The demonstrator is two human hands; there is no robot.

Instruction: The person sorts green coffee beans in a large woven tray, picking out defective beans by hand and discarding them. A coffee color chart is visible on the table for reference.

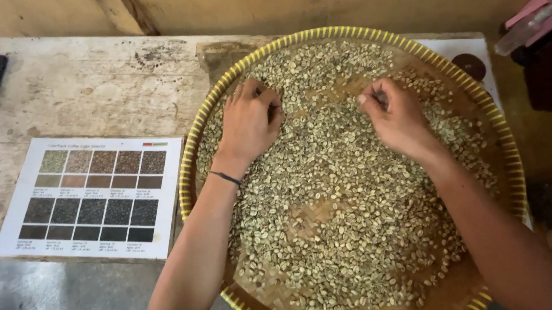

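Both hands down in pale green beans point(335, 190) on round woven tray point(511, 149), rough wooden tabletop point(75, 95). Left hand point(248, 123) grip loosely curled; right hand point(393, 115) grip narrow, pinching beans. Printed colour chart point(90, 197) lies left.

Yellow-rimmed tray point(188, 159), pale green beans point(337, 203)

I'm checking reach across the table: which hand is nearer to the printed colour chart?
Left. The left hand rests on the beans in the tray, just right of the colour chart; the right hand is farther across the tray.
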